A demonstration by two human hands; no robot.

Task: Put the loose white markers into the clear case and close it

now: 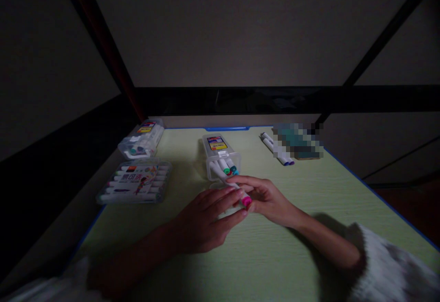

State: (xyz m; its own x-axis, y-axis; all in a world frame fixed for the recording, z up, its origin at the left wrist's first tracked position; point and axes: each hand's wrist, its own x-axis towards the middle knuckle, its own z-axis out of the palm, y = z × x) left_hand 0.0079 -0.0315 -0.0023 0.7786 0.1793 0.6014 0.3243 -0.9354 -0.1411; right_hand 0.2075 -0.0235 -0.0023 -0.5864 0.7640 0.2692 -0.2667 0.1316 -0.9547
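A white marker with a pink cap (244, 200) lies between my two hands, just in front of a clear plastic marker box (220, 155) that lies open toward me with a few markers sticking out. My right hand (266, 199) pinches the pink-capped end of the marker. My left hand (206, 219) rests on the table with its fingers stretched along the marker's near side, touching it. Both sleeves are pale and woolly.
A flat clear case of markers (135, 182) and another clear marker box (142, 139) lie at the left of the pale green table (261, 256). Two loose white markers (275, 148) lie at the back right beside a blurred dark object. The room is dim.
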